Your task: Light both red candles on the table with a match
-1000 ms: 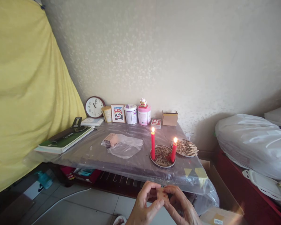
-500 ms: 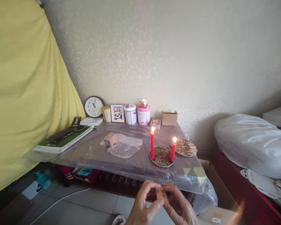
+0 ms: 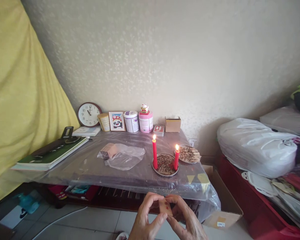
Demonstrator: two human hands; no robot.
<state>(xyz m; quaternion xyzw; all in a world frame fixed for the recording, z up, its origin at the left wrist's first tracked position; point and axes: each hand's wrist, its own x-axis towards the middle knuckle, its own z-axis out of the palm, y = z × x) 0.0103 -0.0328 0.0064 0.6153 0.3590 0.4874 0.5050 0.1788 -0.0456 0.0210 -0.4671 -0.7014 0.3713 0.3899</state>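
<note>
In front of the table's near edge, my left hand (image 3: 150, 215) and my right hand (image 3: 181, 213) pinch a small tan rectangular piece with red marks (image 3: 165, 207) between thumbs and fingers. Whether it is a little box or a card, I cannot tell. Beyond my hands, a taller lit red candle (image 3: 154, 155) and a shorter lit one (image 3: 176, 159) stand upright on a round metal plate (image 3: 165, 174) covered in dark grains. Behind it to the right, a second plate (image 3: 182, 159) holds many thin pale sticks.
A crumpled plastic bag (image 3: 126, 158) partly covers a small cardboard box (image 3: 108, 150) on the plastic-covered table (image 3: 90, 173). A clock (image 3: 89, 114), tubs and a picture (image 3: 117, 121) line the wall. To the right are an open carton (image 3: 222, 213) and a white bag (image 3: 257, 146).
The view has turned slightly right, so the table and candles sit farther left. Both hands still pinch the tan piece, at nearly the same height.
</note>
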